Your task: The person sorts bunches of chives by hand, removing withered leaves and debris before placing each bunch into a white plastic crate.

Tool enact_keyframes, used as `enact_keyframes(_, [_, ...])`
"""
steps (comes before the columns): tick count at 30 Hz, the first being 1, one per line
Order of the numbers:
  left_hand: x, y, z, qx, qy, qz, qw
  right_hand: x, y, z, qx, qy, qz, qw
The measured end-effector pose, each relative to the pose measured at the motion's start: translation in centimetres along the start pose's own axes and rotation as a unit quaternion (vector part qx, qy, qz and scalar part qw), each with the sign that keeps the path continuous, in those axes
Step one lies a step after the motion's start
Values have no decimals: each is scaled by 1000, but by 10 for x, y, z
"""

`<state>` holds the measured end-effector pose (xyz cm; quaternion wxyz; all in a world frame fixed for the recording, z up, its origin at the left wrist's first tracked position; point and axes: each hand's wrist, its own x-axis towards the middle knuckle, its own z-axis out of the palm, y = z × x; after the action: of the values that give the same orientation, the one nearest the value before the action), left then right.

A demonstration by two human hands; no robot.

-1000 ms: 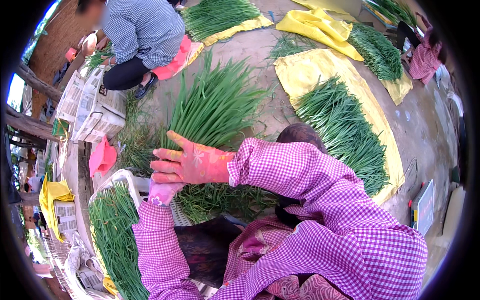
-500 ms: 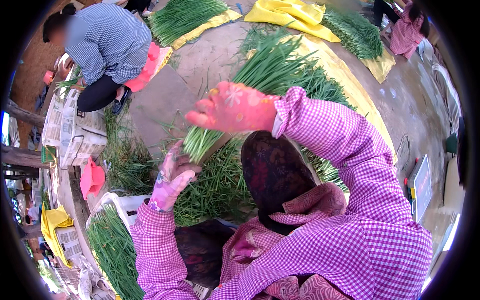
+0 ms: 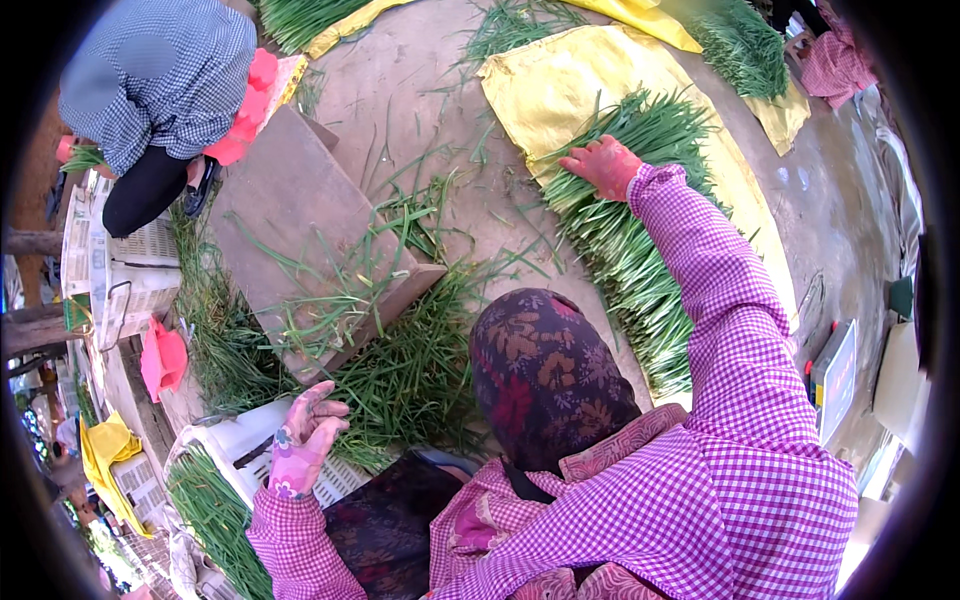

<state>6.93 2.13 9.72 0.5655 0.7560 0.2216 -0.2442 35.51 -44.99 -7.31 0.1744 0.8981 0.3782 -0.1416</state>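
At 10 o'clock from you, a person [image 3: 165,75] in blue checks bends low by a pink pad [image 3: 255,105]. You can see one dark shoe [image 3: 203,190] there. At 9 o'clock you have white crates [image 3: 150,275] close together; one has a bent dark handle [image 3: 118,288]. Just under them is a pink thing [image 3: 163,358]. Farther out is a brown log [image 3: 38,330]. At 8 o'clock, a yellow cloth [image 3: 108,448] hangs over a box [image 3: 140,478]. Up at 2 o'clock you see part of a second person [image 3: 838,65] in pink checks. At 3 o'clock stands a flat panel [image 3: 836,378] with a pale front and a yellow side. Next to it is a big cream thing [image 3: 900,385].
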Motion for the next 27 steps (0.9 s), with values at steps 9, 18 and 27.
enact_keyframes(9, [12, 2, 4, 47, -11, -24, 999, -7, -17, 33, 160, -84, 149, 972])
enact_keyframes(18, [11, 9, 12, 144, -21, 4, 989, -31, -76, 54, 169, 24, 209, 963])
enact_keyframes(27, [-7, 11, 11, 170, -47, 52, 983, -17, -68, 25, 228, -48, 235, 944])
